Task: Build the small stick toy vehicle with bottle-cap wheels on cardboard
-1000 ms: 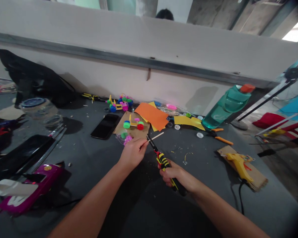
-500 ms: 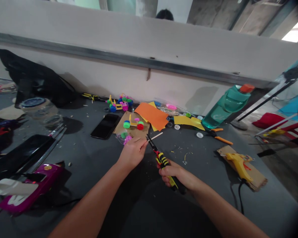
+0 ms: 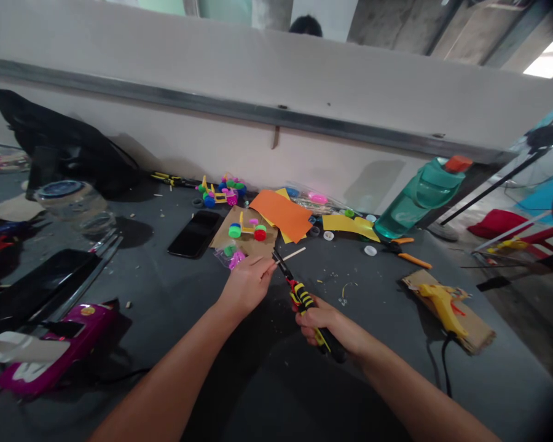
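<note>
My left hand [image 3: 247,281] is closed in a pinch on a thin pale wooden stick [image 3: 296,253], whose free end points right. Wrapped around the black and yellow handles of a pair of pliers [image 3: 303,296] is my right hand [image 3: 321,320]. The dark jaws of the pliers lie across the stick, close to my left fingertips. Just beyond my left hand, a small toy car frame [image 3: 247,229] with green, blue and red wheels rests on a piece of cardboard [image 3: 221,236]. Pink and green bits in a clear bag [image 3: 233,255] lie beside my knuckles.
A phone [image 3: 194,234] lies left of the cardboard. Orange paper [image 3: 283,215] and a teal bottle [image 3: 419,199] stand toward the wall. On the right, a yellow glue gun [image 3: 443,307] sits on cardboard, its cord trailing. A purple power strip [image 3: 58,353] and a jar [image 3: 76,209] occupy the left.
The stick and the plier jaws have shifted very slightly right. Both hands keep their hold, and everything else stays in place.
</note>
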`<action>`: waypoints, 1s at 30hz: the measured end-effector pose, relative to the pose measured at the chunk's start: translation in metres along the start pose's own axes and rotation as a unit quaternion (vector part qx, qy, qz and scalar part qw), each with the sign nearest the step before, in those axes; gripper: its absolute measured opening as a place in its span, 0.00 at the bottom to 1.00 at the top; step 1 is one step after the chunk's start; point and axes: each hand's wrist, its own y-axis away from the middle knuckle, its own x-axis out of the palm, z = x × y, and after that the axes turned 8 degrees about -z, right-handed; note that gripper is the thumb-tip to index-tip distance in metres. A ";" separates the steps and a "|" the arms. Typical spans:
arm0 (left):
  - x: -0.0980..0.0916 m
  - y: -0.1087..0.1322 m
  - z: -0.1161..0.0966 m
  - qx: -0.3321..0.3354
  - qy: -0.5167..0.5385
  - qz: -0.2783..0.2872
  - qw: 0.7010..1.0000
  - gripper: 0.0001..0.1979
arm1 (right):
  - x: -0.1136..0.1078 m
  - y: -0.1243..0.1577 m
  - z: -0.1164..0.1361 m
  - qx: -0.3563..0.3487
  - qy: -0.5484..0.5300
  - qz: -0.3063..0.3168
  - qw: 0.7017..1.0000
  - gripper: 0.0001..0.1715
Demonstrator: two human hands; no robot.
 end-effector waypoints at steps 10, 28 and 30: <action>0.001 -0.001 -0.006 -0.021 -0.019 -0.011 1.000 0.13 | 0.004 -0.002 -0.001 -0.044 0.072 -0.038 0.996 0.16; 0.000 -0.003 -0.009 -0.057 -0.016 0.008 0.998 0.13 | 0.004 0.004 0.007 0.001 -0.011 0.008 1.000 0.21; -0.001 -0.004 -0.010 -0.056 -0.015 0.009 0.998 0.13 | 0.003 0.004 0.006 0.001 -0.017 0.020 1.000 0.22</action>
